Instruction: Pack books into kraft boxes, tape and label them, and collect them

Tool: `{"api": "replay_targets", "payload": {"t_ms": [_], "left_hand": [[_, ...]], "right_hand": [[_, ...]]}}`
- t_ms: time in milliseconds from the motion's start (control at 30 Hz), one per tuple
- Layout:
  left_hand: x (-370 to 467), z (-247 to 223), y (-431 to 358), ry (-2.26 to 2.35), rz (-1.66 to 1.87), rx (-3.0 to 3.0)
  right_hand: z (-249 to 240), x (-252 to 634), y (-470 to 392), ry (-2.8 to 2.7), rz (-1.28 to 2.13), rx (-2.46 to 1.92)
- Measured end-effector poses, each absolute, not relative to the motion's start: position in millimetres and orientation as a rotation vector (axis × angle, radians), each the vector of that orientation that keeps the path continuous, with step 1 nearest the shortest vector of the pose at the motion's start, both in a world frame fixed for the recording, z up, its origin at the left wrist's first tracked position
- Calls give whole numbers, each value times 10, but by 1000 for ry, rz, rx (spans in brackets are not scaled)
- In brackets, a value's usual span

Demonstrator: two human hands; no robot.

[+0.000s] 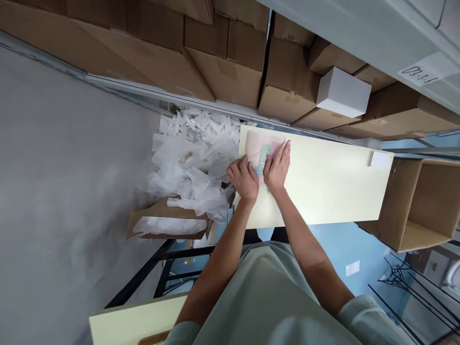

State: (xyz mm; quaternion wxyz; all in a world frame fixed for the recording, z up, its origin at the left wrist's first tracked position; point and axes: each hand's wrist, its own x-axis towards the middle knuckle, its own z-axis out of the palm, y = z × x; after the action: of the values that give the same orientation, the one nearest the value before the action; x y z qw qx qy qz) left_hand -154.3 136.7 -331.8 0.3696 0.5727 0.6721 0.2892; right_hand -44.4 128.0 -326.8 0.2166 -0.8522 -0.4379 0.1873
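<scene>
A flat, milky see-through packet (pixel 264 148) with pink and teal print lies on the pale yellow tabletop (pixel 330 184), near its left end. My left hand (pixel 245 179) rests at the packet's left edge, fingers slightly bent and thumb apart. Across the packet's right side lies my right hand (pixel 278 165), its fingers stretched out and its thumb on the print. Neither hand is closed round anything that I can see. Part of the packet's lower edge is hidden by the hands.
A heap of white plastic bags (pixel 194 163) is left of the tabletop, above an open carton (pixel 172 220). Brown boxes (pixel 226 72) and a white box (pixel 344 92) fill the shelf behind. An empty cardboard box (pixel 427 203) adjoins the right end; a small white block (pixel 380 159) lies nearby.
</scene>
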Motion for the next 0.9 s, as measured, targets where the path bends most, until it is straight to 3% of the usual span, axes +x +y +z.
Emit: {"api": "replay_targets", "payload": {"t_ms": [300,500,667,900], "left_hand": [[-1534,-3260,1461,1729,603,1613],[-1722,-2538,1418,1698,278,1822],[-2145,-1996,306,1738,617,1729],[-2227,-1712,-1513,2002,1021,1182]], "right_hand": [[-3238,-431,1339,-1356,549,-2457],[-2796,-180,1479,-1337,1017,-2410],[-2359,55,960,-1504,994,-2142],[-2311,-450,-449,-1789,1188,-1676]]}}
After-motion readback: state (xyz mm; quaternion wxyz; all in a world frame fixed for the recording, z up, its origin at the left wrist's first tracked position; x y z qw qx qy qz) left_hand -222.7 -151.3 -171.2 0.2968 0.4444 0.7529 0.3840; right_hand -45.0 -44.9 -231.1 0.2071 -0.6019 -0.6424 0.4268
